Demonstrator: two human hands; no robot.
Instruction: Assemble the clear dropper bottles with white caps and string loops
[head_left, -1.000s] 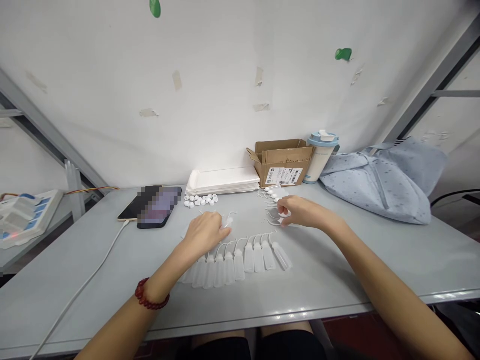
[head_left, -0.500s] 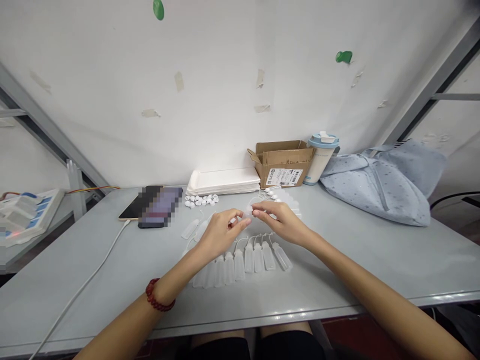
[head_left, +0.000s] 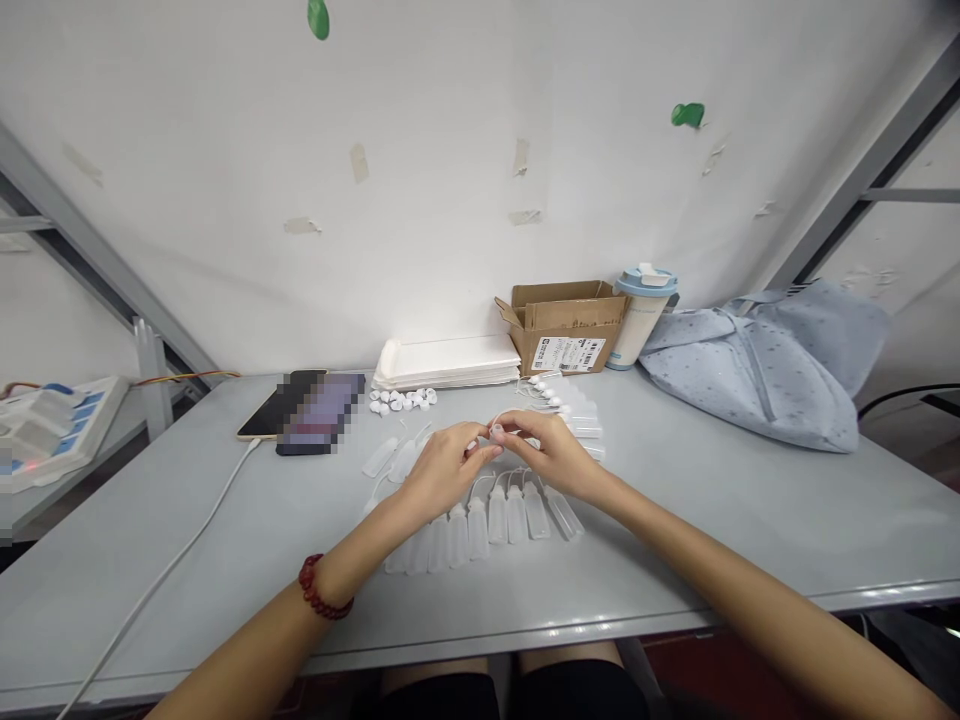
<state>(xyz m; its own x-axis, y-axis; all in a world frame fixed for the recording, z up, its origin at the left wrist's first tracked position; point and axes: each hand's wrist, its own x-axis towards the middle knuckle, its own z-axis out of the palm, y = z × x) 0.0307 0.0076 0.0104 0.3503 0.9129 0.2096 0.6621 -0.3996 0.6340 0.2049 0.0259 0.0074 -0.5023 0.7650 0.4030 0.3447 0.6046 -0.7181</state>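
Between my two hands, above the middle of the table, is a small translucent plastic bottle point(head_left: 496, 433) with its round mouth facing up. My left hand point(head_left: 444, 468) has thumb and fingers closed on it from the left; its body is mostly hidden by the fingers. From the right, my right hand point(head_left: 553, 452) pinches near the bottle's neck. Below the hands lies a row of similar bottles point(head_left: 516, 515) with thin loops at their necks. More loose bottles point(head_left: 381, 457) lie left of my left hand. Beyond my right hand are bottles with white caps point(head_left: 553, 402).
Small white caps point(head_left: 405, 401) lie before a stack of white envelopes point(head_left: 454, 360). Behind are an open cardboard box point(head_left: 570, 325), a lidded cup point(head_left: 639, 320) and a light blue cloth bag point(head_left: 750, 375). Two phones point(head_left: 319, 412) and a white cable point(head_left: 176, 555) occupy the left side.
My right hand has moved slightly left and down, and its fingers now meet my left hand's at the bottle. The bottle's mouth shows more clearly.
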